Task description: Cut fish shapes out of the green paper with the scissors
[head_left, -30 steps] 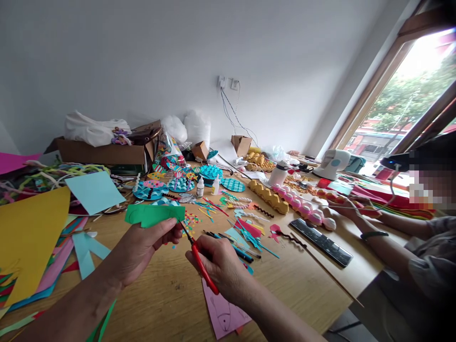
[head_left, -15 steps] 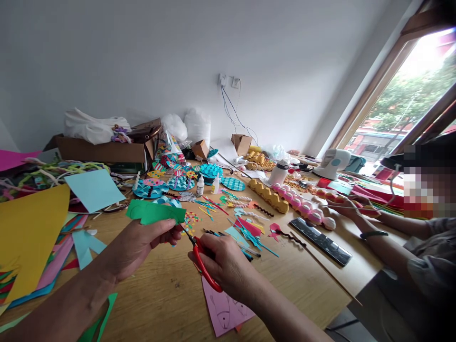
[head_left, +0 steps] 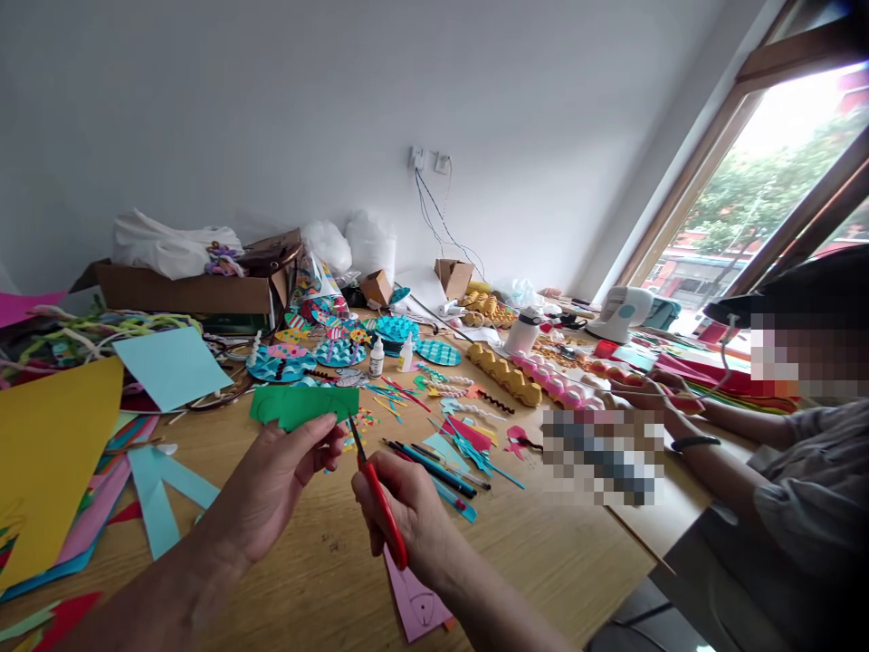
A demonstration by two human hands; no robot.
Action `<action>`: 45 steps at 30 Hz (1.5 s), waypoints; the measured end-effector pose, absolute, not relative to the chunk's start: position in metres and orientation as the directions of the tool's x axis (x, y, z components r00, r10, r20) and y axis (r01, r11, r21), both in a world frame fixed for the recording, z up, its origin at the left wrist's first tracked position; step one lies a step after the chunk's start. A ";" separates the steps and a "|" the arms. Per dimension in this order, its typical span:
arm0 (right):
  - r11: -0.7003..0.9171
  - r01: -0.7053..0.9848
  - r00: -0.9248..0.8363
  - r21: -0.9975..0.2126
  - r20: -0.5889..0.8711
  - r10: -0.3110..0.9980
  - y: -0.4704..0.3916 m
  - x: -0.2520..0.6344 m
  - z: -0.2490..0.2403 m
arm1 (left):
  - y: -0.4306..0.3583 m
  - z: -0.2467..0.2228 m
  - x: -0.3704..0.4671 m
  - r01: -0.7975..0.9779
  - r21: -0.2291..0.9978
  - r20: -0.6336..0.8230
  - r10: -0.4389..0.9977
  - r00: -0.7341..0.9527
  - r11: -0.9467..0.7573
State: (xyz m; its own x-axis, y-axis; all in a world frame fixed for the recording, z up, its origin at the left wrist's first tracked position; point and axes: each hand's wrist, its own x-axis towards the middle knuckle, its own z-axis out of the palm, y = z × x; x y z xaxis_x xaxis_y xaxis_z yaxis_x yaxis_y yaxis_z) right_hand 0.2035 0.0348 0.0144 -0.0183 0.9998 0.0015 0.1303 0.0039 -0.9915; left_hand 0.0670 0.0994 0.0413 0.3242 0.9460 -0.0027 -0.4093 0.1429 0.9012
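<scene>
My left hand (head_left: 289, 471) pinches a strip of green paper (head_left: 285, 407) along its lower edge, thumb on top. Faint pencil lines show on the strip. My right hand (head_left: 404, 507) is wrapped round the red handles of a pair of scissors (head_left: 381, 503). The dark blades point up and away, their tips at the right end of the green paper. Partly under my right hand lies a sheet of pink paper (head_left: 415, 608) with a fish drawn on it. Several pens (head_left: 434, 466) lie just beyond my right hand.
Yellow card (head_left: 58, 471) and light blue paper (head_left: 172, 367) lie at the left. Two glue bottles (head_left: 376, 357), blue paper crafts (head_left: 332, 342) and egg-carton strips (head_left: 502, 373) stand further back. A co-worker's hands (head_left: 655, 394) hold something at the right, near a blurred-out patch.
The green paper has levelled out and shifted slightly right. The scissors have turned more upright, with the tips still at the paper's right end. The camera view has swung a little right.
</scene>
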 end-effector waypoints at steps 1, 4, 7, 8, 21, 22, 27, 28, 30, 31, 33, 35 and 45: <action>-0.014 0.077 -0.024 -0.997 -0.016 1.000 0.034 0.201 0.014 | 0.098 0.041 0.068 -0.423 0.895 -0.001 0.947 0.320 0.144; -0.037 -0.009 -0.014 -0.999 -0.037 0.999 0.034 0.195 0.012 | 0.095 0.041 0.071 -0.467 0.870 -0.007 0.952 0.305 0.156; -0.045 -0.048 -0.016 -0.998 -0.045 0.999 0.033 0.191 0.010 | 0.093 0.041 0.072 -0.500 0.845 -0.040 0.956 0.291 0.188; -0.041 -0.059 -0.010 -0.997 -0.041 0.999 0.033 0.190 0.009 | 0.093 0.041 0.072 -0.506 0.838 -0.061 0.957 0.284 0.204; 0.281 -0.210 0.283 -0.937 0.216 0.934 0.057 0.205 0.041 | 0.091 0.027 0.077 -0.407 0.898 0.004 0.922 0.388 0.167; 0.283 -0.196 0.279 -0.939 0.224 0.934 0.058 0.206 0.042 | 0.092 0.027 0.076 -0.394 0.902 -0.002 0.916 0.401 0.175; 0.294 -0.100 0.258 -0.951 0.260 0.931 0.063 0.219 0.045 | 0.109 0.050 0.055 -0.347 0.936 0.083 0.913 0.400 0.066; 0.282 -0.054 0.229 -0.958 0.263 0.937 0.063 0.222 0.045 | 0.114 0.056 0.049 -0.295 0.955 0.124 0.922 0.366 -0.011; 0.253 0.079 0.145 -0.964 0.263 0.954 0.062 0.225 0.044 | 0.123 0.066 0.037 -0.082 0.984 0.179 0.911 0.372 -0.159; 0.245 0.152 0.103 -0.958 0.262 0.960 0.062 0.226 0.044 | 0.125 0.069 0.034 0.040 0.979 0.165 0.897 0.410 -0.199; 0.244 0.270 0.046 -0.932 0.265 0.963 0.060 0.224 0.043 | 0.126 0.069 0.031 0.178 0.957 0.106 0.849 0.518 -0.228; 0.257 0.323 0.012 -0.911 0.275 0.961 0.060 0.220 0.044 | 0.124 0.066 0.033 0.193 0.955 0.064 0.792 0.607 -0.225; 0.126 0.154 -0.015 -0.980 0.125 0.992 0.048 0.214 0.035 | 0.114 0.065 0.040 0.040 0.998 0.011 0.843 0.538 -0.038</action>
State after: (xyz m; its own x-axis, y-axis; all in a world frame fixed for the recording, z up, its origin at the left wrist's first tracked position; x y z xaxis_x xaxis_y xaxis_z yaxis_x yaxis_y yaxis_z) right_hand 0.2136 0.0478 0.0353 -0.0146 0.9920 0.1250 0.1545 0.1258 -0.9800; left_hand 0.0403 0.1142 0.0649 0.5384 0.8426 0.0110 0.0397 -0.0384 0.9985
